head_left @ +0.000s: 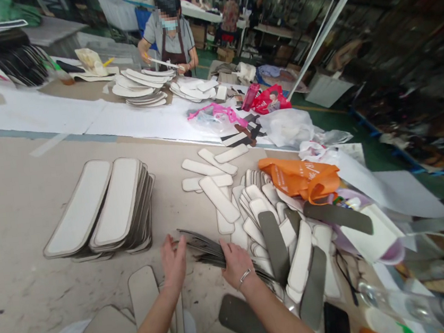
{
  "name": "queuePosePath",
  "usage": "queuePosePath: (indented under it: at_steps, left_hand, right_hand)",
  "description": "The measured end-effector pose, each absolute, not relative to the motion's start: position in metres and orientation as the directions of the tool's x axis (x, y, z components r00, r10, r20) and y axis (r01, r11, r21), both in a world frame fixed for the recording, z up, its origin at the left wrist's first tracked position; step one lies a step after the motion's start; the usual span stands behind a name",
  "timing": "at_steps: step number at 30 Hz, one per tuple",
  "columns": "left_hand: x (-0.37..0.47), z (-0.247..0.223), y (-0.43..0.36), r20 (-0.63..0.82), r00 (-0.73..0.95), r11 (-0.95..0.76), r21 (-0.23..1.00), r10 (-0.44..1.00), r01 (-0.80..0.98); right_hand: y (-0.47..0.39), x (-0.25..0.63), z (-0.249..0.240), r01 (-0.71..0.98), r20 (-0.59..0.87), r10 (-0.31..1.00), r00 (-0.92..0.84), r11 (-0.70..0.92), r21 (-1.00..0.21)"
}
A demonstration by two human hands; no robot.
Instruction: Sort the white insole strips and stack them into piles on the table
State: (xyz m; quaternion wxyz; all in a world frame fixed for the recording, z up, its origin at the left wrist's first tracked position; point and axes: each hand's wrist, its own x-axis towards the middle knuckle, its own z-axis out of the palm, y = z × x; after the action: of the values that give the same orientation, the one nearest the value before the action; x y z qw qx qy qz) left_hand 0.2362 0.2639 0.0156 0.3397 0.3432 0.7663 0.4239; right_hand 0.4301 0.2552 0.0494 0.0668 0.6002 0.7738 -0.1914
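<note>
My right hand, with a metal bracelet at the wrist, grips a fanned stack of thin dark-edged panels from its right side. My left hand is at the left end of that stack, thumb and fingers apart; it holds nothing that I can see. Farther left stand two neat piles of long rounded panels, a left pile and a right pile, pale on top with dark edges. To the right of my hands lies a loose heap of pale panels, with grey panels among them.
Beige panels lie in front of my left forearm. On the right are an orange bag, a purple basin, a black phone and a clear bottle. Across the table a masked co-worker handles a panel behind white stacks.
</note>
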Motion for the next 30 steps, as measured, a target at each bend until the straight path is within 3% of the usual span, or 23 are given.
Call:
queuePosePath:
  at_steps: [4,6,16,21,30]
  left_hand:
    - [0.216,0.022,0.285,-0.053,-0.376,0.145,0.965,0.925,0.220]
    - [0.216,0.024,0.293,-0.048,-0.314,0.101,0.983,0.948,0.154]
    - [0.219,-0.001,0.285,-0.236,-0.321,0.257,0.966,0.917,0.026]
    - [0.229,-0.009,0.300,-0.288,-0.309,0.284,0.957,0.907,-0.058]
    - [0.216,-0.002,0.295,-0.318,-0.270,0.334,0.942,0.909,0.016]
  right_hand:
    - [0.255,0.431,0.058,0.945,-0.351,0.885,-0.305,0.235,-0.228]
    - [0.255,0.429,0.061,0.937,-0.340,0.882,-0.327,0.257,-0.236]
    - [0.249,0.456,0.064,0.956,-0.293,0.926,-0.240,0.173,-0.236]
    - [0.223,0.497,0.059,0.961,-0.378,0.904,-0.201,0.106,-0.257]
    - [0.225,0.487,0.062,0.925,-0.369,0.873,-0.320,0.205,-0.319]
